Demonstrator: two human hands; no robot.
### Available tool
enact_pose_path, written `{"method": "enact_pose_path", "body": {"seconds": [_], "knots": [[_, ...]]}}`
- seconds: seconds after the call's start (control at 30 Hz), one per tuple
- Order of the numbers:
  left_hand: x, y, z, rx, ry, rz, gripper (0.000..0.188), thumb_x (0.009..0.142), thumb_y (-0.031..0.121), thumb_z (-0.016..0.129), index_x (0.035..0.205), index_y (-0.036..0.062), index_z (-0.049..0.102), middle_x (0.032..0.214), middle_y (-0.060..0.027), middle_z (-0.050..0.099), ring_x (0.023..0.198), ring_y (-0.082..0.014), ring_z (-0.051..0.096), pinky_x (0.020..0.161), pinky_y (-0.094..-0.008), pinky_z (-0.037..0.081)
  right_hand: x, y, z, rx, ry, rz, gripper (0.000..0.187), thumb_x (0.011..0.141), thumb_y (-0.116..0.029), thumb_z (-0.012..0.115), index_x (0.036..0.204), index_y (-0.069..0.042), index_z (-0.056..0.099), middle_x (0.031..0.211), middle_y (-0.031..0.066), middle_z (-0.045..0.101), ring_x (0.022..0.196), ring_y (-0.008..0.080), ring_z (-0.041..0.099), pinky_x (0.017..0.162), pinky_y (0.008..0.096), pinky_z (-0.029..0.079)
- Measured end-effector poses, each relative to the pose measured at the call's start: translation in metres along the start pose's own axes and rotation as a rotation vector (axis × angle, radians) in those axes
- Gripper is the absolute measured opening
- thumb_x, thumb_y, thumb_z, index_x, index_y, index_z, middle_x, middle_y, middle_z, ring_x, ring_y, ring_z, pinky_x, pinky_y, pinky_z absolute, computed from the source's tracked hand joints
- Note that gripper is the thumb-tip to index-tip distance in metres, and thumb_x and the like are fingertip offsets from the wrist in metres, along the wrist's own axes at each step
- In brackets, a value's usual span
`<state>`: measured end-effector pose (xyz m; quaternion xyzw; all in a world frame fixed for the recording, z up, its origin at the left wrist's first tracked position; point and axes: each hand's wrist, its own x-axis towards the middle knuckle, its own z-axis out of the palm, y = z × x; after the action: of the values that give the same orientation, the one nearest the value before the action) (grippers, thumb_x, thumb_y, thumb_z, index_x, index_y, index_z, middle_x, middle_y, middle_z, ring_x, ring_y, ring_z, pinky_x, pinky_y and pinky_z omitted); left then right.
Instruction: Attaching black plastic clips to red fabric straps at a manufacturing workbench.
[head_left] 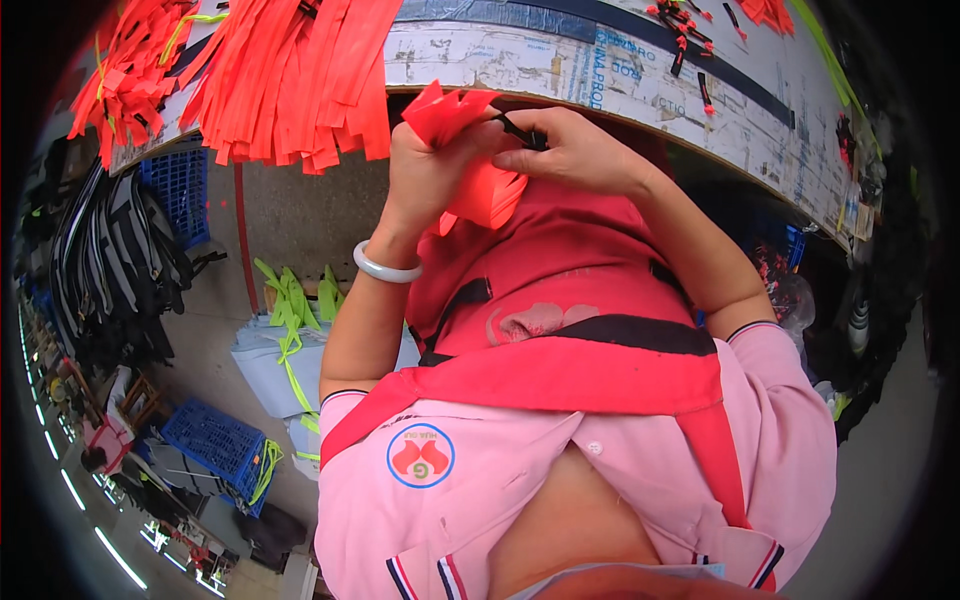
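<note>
My left hand [430,170] is closed round a folded bundle of bright orange-red strips [493,195], whose ends stick out above and below the fist. A pale bangle sits on that wrist. Against the bundle, the fingers of my right hand [575,150] pinch a short black strap [522,132]; its far end is hidden by the fingers. Both hands are close together in front of the red apron [560,260], just off the table edge. Nearest to my left hand on the table lies a large pile of orange-red strips [300,80], hanging over the edge.
The worn, white-covered table [480,50] carries small black-and-red pieces [706,95] at right and another strip bunch [130,80] at far left. Below are black straps [110,270], blue crates [215,440] and a stack tied with yellow-green bands [270,365]. Another person [108,435] is at far left.
</note>
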<state>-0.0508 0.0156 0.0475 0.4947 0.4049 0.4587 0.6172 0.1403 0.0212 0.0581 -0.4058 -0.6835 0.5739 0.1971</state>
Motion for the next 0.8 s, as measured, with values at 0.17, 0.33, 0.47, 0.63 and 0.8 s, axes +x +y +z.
{"method": "enact_pose_path", "body": {"seconds": [0.17, 0.33, 0.47, 0.63, 0.8], "knots": [[-0.004, -0.008, -0.013, -0.067, 0.085, 0.060, 0.017, 0.083, -0.001, 0.068, 0.100, -0.0005, 0.067, 0.076, -0.0025, 0.064, 0.066, -0.0079, 0.059, 0.059, -0.0208, 0.045, -0.012, 0.015, -0.009, 0.819, 0.015, 0.267, 0.029, 0.098, -0.031, 0.053, 0.108, -0.004, 0.059, 0.072, -0.0019, 0.050, 0.051, 0.0020, 0.035, 0.042, 0.0183, 0.022], [-0.016, 0.001, -0.002, 0.046, 0.063, 0.096, 0.018, 0.084, 0.000, 0.068, 0.102, -0.0002, 0.067, 0.078, -0.0020, 0.065, 0.071, -0.0076, 0.060, 0.062, -0.0223, 0.047, -0.010, 0.026, -0.001, 0.969, 0.092, 0.198, 0.031, 0.100, -0.027, 0.049, 0.116, -0.002, 0.058, 0.079, 0.0015, 0.056, 0.050, 0.0032, 0.038, 0.042, 0.0168, 0.026], [-0.022, 0.009, 0.008, 0.198, -0.023, 0.204, 0.019, 0.084, -0.001, 0.067, 0.103, -0.0005, 0.067, 0.083, -0.0035, 0.067, 0.076, -0.0078, 0.061, 0.067, -0.0225, 0.048, -0.009, 0.025, 0.004, 1.059, 0.077, 0.232, 0.031, 0.100, -0.026, 0.049, 0.118, -0.001, 0.056, 0.088, 0.0045, 0.060, 0.057, 0.0042, 0.045, 0.045, 0.0159, 0.032], [-0.028, 0.010, 0.014, 0.206, -0.090, 0.229, 0.019, 0.084, -0.003, 0.067, 0.102, -0.0026, 0.066, 0.088, -0.0058, 0.067, 0.076, -0.0086, 0.061, 0.066, -0.0216, 0.049, -0.014, 0.017, 0.010, 1.216, 0.186, 0.296, 0.032, 0.099, -0.024, 0.049, 0.122, -0.002, 0.053, 0.096, 0.0073, 0.063, 0.070, 0.0059, 0.052, 0.053, 0.0155, 0.040], [-0.032, 0.008, 0.015, 0.316, -0.123, 0.287, 0.018, 0.084, -0.001, 0.067, 0.102, -0.0022, 0.066, 0.086, -0.0059, 0.067, 0.076, -0.0092, 0.061, 0.066, -0.0220, 0.048, -0.018, 0.004, 0.017, 1.302, 0.277, 0.380, 0.033, 0.098, -0.019, 0.051, 0.126, -0.002, 0.051, 0.099, 0.0067, 0.066, 0.074, 0.0089, 0.061, 0.062, 0.0191, 0.048]]}}
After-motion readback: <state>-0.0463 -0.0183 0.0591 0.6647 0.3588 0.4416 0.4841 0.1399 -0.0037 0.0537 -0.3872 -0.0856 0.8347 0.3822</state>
